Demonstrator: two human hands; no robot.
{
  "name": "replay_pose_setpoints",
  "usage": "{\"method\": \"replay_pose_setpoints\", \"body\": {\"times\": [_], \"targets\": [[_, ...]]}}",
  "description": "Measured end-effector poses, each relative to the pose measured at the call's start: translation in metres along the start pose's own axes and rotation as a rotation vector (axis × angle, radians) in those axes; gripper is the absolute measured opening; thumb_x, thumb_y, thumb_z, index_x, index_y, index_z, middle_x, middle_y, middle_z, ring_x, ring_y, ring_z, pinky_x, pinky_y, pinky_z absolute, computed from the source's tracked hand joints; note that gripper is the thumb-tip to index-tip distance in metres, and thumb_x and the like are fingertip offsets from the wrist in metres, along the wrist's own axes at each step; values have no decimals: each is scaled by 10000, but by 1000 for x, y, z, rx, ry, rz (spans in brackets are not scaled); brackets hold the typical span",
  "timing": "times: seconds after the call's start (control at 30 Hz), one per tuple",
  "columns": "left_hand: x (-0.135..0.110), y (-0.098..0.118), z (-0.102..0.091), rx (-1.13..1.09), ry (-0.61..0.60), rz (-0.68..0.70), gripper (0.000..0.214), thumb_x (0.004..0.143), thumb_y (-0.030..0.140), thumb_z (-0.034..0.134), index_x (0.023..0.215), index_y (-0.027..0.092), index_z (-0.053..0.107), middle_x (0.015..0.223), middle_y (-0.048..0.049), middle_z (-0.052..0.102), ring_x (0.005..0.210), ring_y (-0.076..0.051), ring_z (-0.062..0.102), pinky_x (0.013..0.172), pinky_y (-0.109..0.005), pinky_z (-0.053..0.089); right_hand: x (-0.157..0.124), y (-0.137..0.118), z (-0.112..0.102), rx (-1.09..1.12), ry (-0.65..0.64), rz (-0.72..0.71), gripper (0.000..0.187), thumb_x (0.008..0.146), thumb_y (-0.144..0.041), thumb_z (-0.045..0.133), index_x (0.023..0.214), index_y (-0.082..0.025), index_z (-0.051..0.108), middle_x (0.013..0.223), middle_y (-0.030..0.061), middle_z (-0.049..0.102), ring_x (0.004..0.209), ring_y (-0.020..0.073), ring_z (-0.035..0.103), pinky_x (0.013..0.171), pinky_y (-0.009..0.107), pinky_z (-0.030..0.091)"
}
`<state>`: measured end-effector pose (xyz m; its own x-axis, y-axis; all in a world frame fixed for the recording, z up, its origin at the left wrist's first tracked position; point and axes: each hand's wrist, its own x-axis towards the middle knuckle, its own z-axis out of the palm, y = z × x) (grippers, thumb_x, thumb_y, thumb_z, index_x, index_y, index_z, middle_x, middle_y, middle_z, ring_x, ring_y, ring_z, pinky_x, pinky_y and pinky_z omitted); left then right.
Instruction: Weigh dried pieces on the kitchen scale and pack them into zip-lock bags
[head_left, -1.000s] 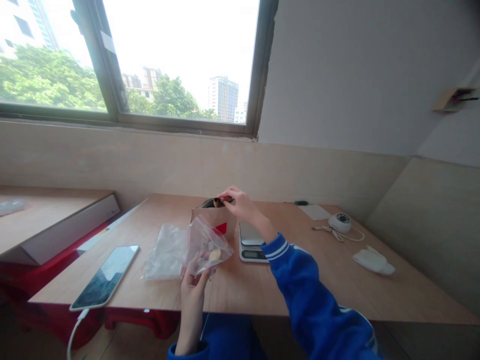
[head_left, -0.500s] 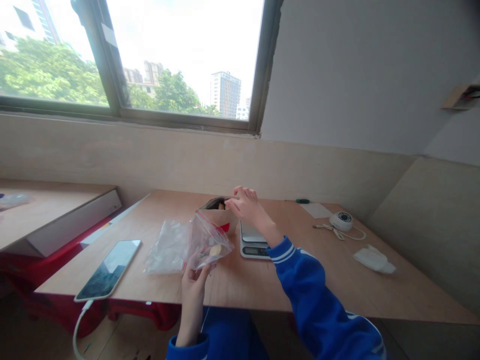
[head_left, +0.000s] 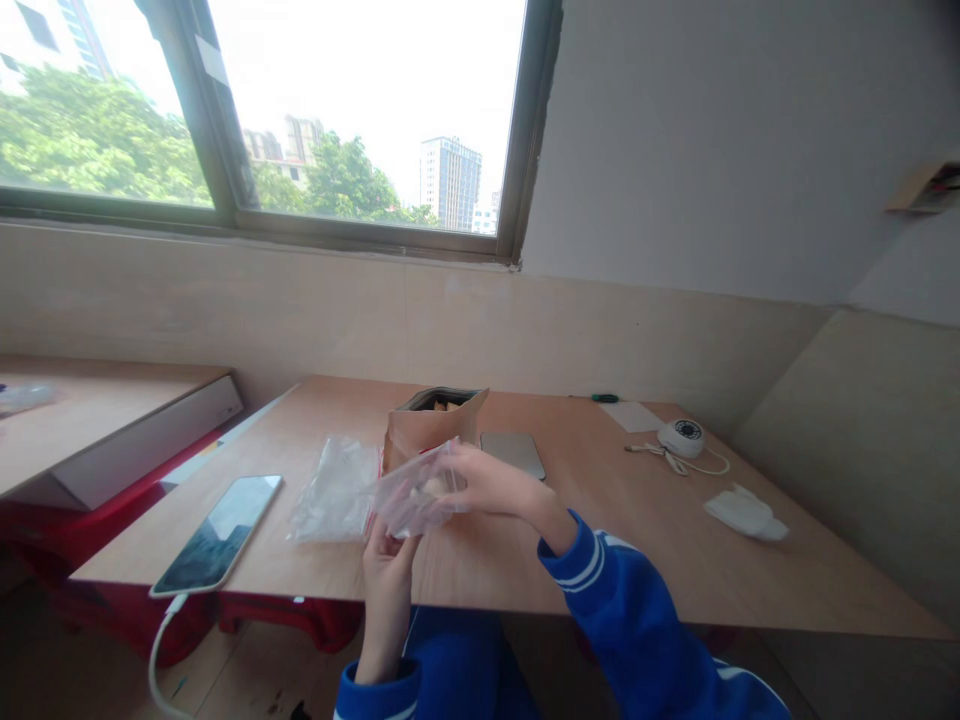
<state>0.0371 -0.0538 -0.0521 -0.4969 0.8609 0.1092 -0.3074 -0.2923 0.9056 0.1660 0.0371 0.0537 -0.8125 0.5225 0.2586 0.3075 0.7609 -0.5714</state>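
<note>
My left hand [head_left: 387,566] holds a small clear zip bag [head_left: 414,492] from below, just above the near edge of the wooden table [head_left: 645,560]. My right hand [head_left: 491,482] is at the bag's mouth with its fingers pinched together on it; what they hold, if anything, is hidden. Something pale lies inside the bag. Behind the bag stands an open brown paper box [head_left: 431,425] with dark pieces inside. A silver kitchen scale [head_left: 513,452] sits to the right of the box.
A pile of clear plastic bags [head_left: 335,490] lies left of the box. A phone [head_left: 219,532] on a white cable rests at the table's left edge. At the far right are a white round device [head_left: 681,438] with a cord, a crumpled tissue [head_left: 745,514] and a paper sheet [head_left: 631,415].
My right hand left the top of the brown box and came back down to the mouth of the zip bag. The left hand kept holding the bag.
</note>
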Motion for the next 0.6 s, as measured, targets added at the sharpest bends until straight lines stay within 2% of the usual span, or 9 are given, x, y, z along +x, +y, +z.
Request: {"method": "replay_pose_setpoints", "body": {"times": [0.07,0.17,0.27,0.33,0.43,0.53,0.6], "targets": [[-1,2,1,2,-4,4,543,676,393,759,1177,229,630,1215,-79,653,1159,-284,585,992,-402,469,0,1,4,-15,-9,-17,174,755,-244,732,909,-190,670,955,39,638,906,196,587,778,287,474],[-1,2,1,17,1,4,493,702,385,740,1153,213,643,1234,-84,642,1183,-282,566,1015,-403,449,-2,1,5,31,-42,12,183,775,-240,704,944,-188,658,899,19,640,791,164,587,686,259,463],[1,0,0,9,3,-24,475,719,364,729,1156,203,638,1204,-85,657,1174,-269,571,1033,-401,430,-5,0,-3,128,3,86,204,803,-265,667,990,-191,633,861,3,643,725,140,579,633,243,450],[3,-1,-2,-38,34,-46,493,720,357,726,1175,195,626,1173,-87,668,1141,-257,590,1016,-395,441,-6,0,-12,187,85,105,245,813,-318,659,1018,-195,607,875,4,651,746,139,591,652,247,460],[7,-1,-6,-130,133,-54,511,706,365,723,1174,188,622,1147,-87,671,1091,-244,611,931,-361,492,2,3,-27,197,276,99,305,818,-398,652,1045,-209,577,910,10,659,772,141,605,687,264,476],[8,0,-9,-160,194,-39,481,687,359,727,1129,193,637,1152,-78,664,1062,-224,616,849,-310,516,21,8,-38,121,471,61,269,838,-388,632,1050,-229,584,950,13,657,851,153,608,751,286,481],[8,2,-9,-161,201,-44,459,680,353,729,1103,196,643,1172,-71,652,1056,-212,613,823,-286,515,36,11,-39,32,550,26,214,843,-342,637,1021,-225,617,1004,29,646,948,168,590,828,305,467]]}}
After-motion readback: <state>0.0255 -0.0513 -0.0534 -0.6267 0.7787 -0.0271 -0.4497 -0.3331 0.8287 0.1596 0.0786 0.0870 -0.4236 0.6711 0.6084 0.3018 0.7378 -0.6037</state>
